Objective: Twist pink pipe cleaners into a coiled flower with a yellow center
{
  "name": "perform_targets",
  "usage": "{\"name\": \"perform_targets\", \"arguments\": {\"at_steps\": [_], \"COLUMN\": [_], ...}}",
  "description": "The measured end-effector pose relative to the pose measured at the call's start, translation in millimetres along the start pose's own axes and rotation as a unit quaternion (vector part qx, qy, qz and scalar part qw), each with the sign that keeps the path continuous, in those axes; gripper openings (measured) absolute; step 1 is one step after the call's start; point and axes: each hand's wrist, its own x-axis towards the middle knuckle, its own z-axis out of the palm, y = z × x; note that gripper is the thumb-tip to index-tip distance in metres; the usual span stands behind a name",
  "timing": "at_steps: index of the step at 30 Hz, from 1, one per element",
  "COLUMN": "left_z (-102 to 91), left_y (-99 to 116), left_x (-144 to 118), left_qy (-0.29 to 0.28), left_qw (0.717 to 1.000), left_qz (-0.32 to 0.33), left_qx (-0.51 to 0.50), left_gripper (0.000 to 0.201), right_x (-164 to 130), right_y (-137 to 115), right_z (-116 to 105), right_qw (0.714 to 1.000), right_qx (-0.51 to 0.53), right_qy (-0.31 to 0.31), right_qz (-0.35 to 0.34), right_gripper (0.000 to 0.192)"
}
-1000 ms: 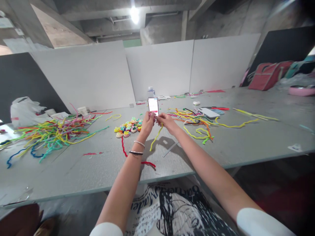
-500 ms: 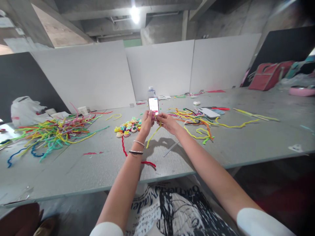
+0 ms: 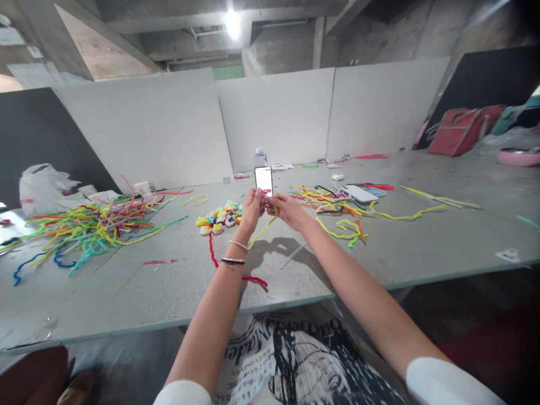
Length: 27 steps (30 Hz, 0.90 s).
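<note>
My two hands meet in front of an upright phone (image 3: 264,179) with a lit screen. My left hand (image 3: 252,209) is closed on a small pinkish piece, mostly hidden by the fingers. Between the fingertips of my right hand (image 3: 287,211) is a yellow pipe cleaner (image 3: 262,231), whose free end hangs down toward my left wrist. Just left of my hands sits a cluster of small colourful fuzzy flowers (image 3: 219,217). A red pipe cleaner (image 3: 213,250) lies below them and passes under my left forearm.
A large tangle of pipe cleaners (image 3: 105,222) spreads on the left beside a white plastic bag (image 3: 44,188). More pipe cleaners (image 3: 337,205) and a white phone (image 3: 358,193) lie on the right. A bottle (image 3: 260,156) stands behind the upright phone. White panels (image 3: 274,115) border the table.
The yellow pipe cleaner's hanging end has swung left, toward my left wrist. My hands stay in nearly the same place.
</note>
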Motion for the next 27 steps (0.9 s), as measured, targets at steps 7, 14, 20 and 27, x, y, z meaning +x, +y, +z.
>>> {"name": "perform_targets", "arguments": {"at_steps": [7,14,20,27], "left_z": [2.7,2.7,2.1,4.2], "left_y": [-5,-8,-9,-12], "left_x": [0,-2,0,4], "left_qy": [0.016,-0.003,-0.012,0.002], "left_qw": [0.999,0.995,0.995,0.998], "left_qz": [0.031,0.102,0.101,0.023], "left_qx": [-0.003,0.014,0.023,0.066], "left_gripper": [0.030,0.032,0.030,0.029], "right_x": [0,-1,1,3], "right_y": [-2,-3,-1,0], "right_z": [2,5,6,0], "right_qw": [1.000,0.999,0.997,0.993], "right_qx": [0.021,0.007,-0.032,-0.054], "right_qy": [0.001,0.012,0.047,0.089], "right_qz": [-0.009,-0.031,-0.050,-0.046], "right_gripper": [0.028,0.028,0.031,0.029]}}
